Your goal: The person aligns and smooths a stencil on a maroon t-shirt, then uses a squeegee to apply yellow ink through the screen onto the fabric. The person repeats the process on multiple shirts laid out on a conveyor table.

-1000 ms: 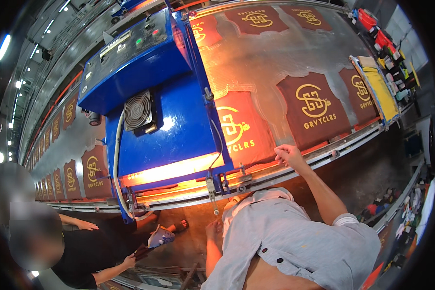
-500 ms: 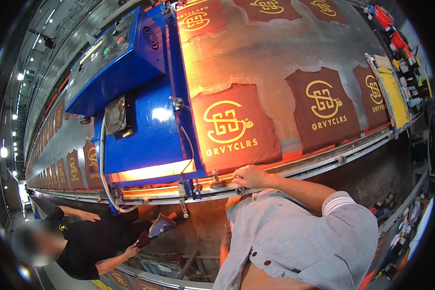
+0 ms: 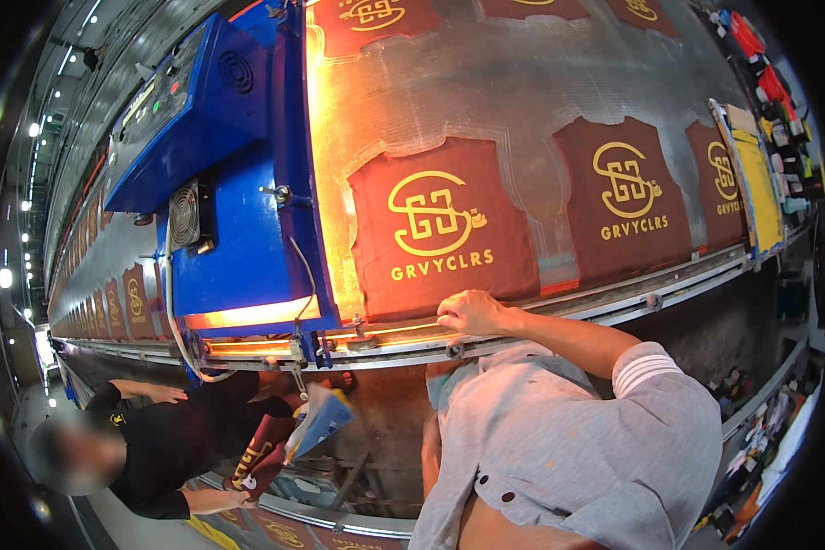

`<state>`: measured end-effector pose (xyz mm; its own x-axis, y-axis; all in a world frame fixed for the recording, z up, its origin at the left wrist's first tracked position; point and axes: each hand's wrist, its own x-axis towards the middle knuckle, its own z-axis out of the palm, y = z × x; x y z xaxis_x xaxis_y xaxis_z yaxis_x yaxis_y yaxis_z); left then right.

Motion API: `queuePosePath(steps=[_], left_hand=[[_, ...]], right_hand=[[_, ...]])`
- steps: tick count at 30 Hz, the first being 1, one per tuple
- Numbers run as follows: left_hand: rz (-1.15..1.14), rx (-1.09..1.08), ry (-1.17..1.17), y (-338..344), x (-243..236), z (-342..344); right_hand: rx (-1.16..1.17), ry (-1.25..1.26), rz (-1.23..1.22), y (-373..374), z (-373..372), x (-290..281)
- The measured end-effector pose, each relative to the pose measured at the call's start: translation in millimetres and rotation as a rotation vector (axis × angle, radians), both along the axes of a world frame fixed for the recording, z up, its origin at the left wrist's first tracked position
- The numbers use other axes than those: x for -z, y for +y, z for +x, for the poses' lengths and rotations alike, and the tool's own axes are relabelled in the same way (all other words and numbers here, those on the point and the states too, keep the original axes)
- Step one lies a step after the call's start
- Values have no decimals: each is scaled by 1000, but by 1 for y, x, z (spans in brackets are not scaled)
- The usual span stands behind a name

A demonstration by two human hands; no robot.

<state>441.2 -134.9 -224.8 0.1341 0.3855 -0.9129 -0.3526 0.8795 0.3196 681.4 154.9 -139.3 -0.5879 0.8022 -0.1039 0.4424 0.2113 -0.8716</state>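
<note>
My right hand [image 3: 472, 313], fingers curled, rests at the front rail [image 3: 403, 335] by the lower edge of a maroon garment panel [image 3: 376, 220] with a yellow print; what is under the fingertips is hidden. Only my left forearm [image 3: 432, 445] shows, low beside my body, its hand hidden. Left of that panel stands a blue machine [image 3: 234, 270] with a control box, fan and orange glow along its edges. Another printed panel [image 3: 587, 247] lies to the right on the long metal table [image 3: 655, 64].
A co-worker [image 3: 156, 449] in black, lower left, holds maroon printed cloth [image 3: 270, 440] beside a blue sheet [image 3: 321, 422]. A yellow-topped screen frame [image 3: 752, 188] sits at the right table end, by shelves of containers [image 3: 770, 82]. Printed panels line the table leftward.
My right hand has moved left from above the rail and curled at it. The blue machine sits farther left in view. The co-worker's cloth and blue sheet have spread and come up.
</note>
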Motion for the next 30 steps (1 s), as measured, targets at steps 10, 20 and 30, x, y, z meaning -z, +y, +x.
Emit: queuePosePath(steps=[10, 20, 30], left_hand=[[610, -904, 492, 8, -60, -86], [694, -974, 444, 82, -98, -173], [213, -1155, 1073, 24, -30, -248]], right_hand=[[67, 25, 12, -8, 0, 30], [270, 36, -18, 28, -30, 22], [468, 55, -140, 36, -58, 34]])
